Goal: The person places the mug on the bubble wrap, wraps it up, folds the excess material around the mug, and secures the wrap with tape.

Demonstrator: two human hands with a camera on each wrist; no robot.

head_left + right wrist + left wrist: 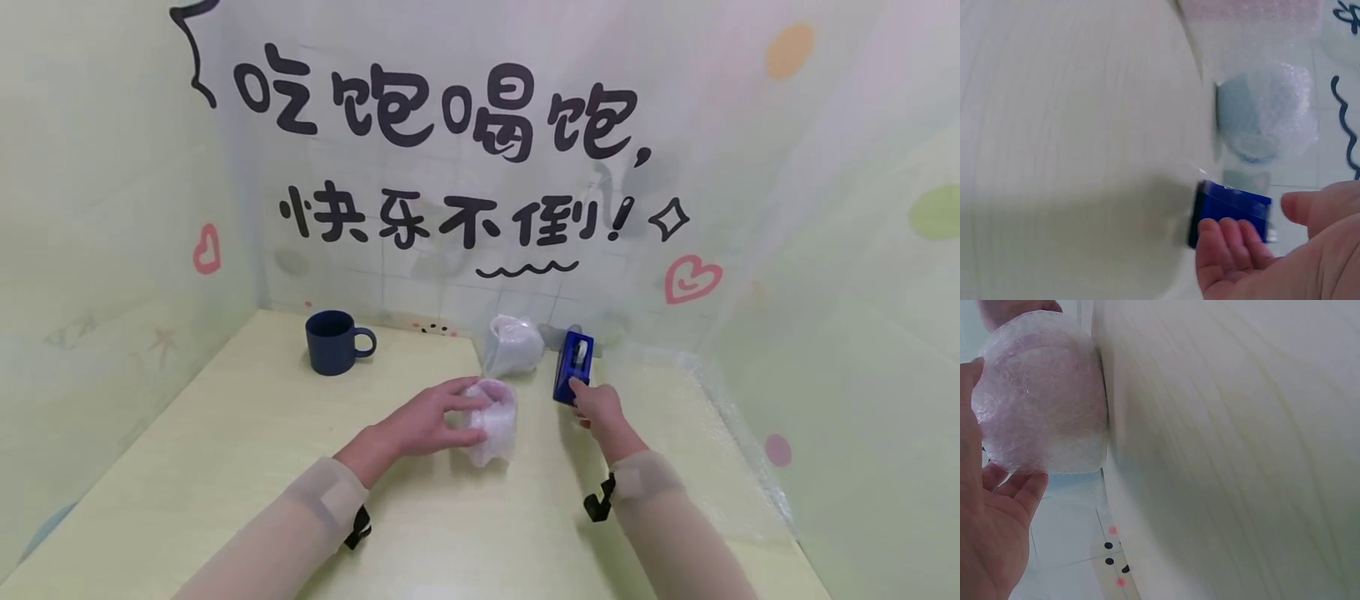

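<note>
An item wrapped in bubble wrap, pinkish inside (497, 425) (1047, 406), stands upright in the middle. My left hand (427, 421) (997, 519) holds it from the left, thumb on the near side and fingers round the far side. At the near end of a blue tape dispenser (573, 362) (1230, 209) is my right hand (600, 408) (1272, 253). Its fingers lie against the dispenser, while the right wrist view shows the thumb apart from it. A second wrapped item (516, 343) (1266, 115), bluish inside, lies between the two, farther back.
A dark blue mug (331, 343) stands at the back left of the pale table (247, 417), handle to the right. A sheet of bubble wrap (690, 442) covers the right side. Printed translucent curtains (450, 167) enclose the table at the back and sides.
</note>
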